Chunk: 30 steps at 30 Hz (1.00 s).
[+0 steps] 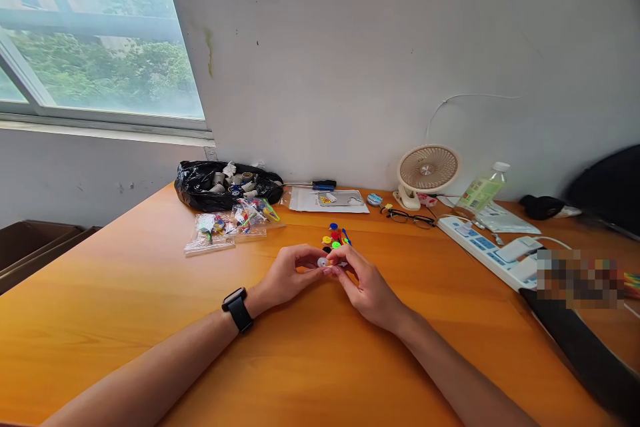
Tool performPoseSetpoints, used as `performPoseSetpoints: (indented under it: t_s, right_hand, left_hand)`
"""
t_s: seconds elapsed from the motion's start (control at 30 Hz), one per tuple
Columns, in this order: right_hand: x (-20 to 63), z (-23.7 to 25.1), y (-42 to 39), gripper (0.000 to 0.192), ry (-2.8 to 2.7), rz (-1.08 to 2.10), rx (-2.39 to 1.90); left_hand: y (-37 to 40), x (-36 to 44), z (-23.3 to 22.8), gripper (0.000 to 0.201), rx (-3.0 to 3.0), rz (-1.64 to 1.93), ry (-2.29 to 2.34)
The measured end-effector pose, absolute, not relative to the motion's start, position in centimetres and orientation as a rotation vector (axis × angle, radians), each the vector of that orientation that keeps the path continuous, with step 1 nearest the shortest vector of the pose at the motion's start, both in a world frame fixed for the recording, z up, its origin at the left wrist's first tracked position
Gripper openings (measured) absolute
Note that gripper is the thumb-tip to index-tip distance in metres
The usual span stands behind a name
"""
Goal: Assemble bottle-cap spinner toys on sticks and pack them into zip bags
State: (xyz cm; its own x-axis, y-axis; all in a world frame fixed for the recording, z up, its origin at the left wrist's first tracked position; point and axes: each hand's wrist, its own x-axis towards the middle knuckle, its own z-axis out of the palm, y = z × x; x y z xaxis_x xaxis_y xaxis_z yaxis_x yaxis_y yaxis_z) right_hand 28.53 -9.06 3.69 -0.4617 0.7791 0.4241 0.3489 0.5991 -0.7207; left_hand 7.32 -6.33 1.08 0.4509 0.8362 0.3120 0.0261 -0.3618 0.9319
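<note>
Meeting at the middle of the orange wooden desk: left hand and right hand, fingertips pinched together on one small white round piece. Curling partway, neither fist clenched, thumbs and forefingers gripping that piece from both sides, just above the desktop. Too small to tell what the piece is beyond its pale, disc-like shape. Wearing a black smartwatch on the left wrist, with a square face and a smooth strap.

Lying just behind the fingers: a little heap of coloured plastic parts, red, yellow, green and blue, glossy and rounded. Sitting farther left: clear zip bags stuffed with more bright bits, crinkled and shiny. Slumping behind them against the wall: a black plastic bag, open at the top, showing grey and white cylinders.

Resting along the back edge: a screwdriver with a black handle, a flat white packet, black-rimmed glasses, a round beige clip fan with a ribbed grille, a clear plastic bottle leaning over. Stretching along the right side: a white power strip with blue switches.

Closing the scene: a scuffed white plaster wall, and at the left a window looking onto green trees.
</note>
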Motion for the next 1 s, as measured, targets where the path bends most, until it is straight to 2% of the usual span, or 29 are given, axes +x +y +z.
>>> performPoseSetpoints:
  t_s: [0.27,0.67,0.8,1.0]
  right_hand:
    - [28.8,3.6,-8.7,0.020,-2.118,0.618,-0.857]
    - [29.1,2.9,-8.6,0.033,-2.168,0.610,-0.916]
    - [28.9,3.0,-8.7,0.030,-2.170,0.604,-0.921]
    - [29.7,3.4,-8.0,0.014,-2.029,0.477,-1.034]
  left_hand:
    - [-6.6,7.0,1.8,0.018,2.079,1.147,0.827]
    - [-6.8,7.1,2.0,0.014,2.179,1.122,0.821]
    - [-6.8,7.2,2.0,0.015,2.178,1.100,0.838]
    - [-6.6,7.0,1.8,0.017,2.151,0.976,0.904]
